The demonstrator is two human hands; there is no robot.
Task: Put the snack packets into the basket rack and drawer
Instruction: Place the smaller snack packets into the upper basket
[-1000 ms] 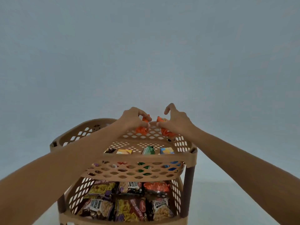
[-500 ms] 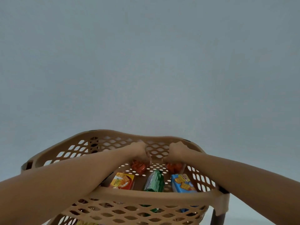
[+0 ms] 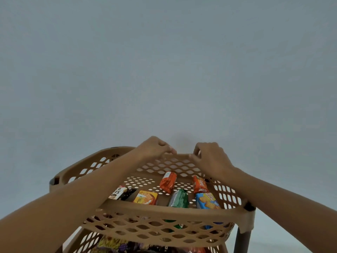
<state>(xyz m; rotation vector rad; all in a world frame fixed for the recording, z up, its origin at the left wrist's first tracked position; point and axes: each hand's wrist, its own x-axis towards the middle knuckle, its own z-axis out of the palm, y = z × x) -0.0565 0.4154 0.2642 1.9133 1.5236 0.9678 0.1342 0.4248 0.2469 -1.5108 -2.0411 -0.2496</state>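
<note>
Both hands were up at the far rim of the top basket (image 3: 116,149) of the tan lattice rack. The left hand (image 3: 155,147) had its fingers curled down toward the rim's far edge, thumb and fingertips pinched close together, and nothing could be seen between them. The right hand (image 3: 211,156) was bent the same way, with its fingertips touching the rim just beside the left hand; it too carried no packet. Whether either hand truly clamped the rim or only rested on it could not be told.

Below the hands, on the perforated floor of the top basket, lay the snack packets. Two orange packets sat furthest in: one orange packet (image 3: 168,182) near the middle, tilted, and a second orange packet (image 3: 200,184) close to the right wall. Nearer the front rim lay a row of four: a black-and-white packet (image 3: 121,193) partly hidden by the left forearm, a yellow-orange packet (image 3: 145,197), a green packet (image 3: 178,198) and a blue biscuit packet (image 3: 207,200).

Under this basket, through the lattice front, the lower tier (image 3: 87,241) held more packets, of which only scraps of yellow, purple and red showed. A dark post (image 3: 242,241) stood at the rack's right front corner. A plain grey wall (image 3: 164,61) filled everything behind.
</note>
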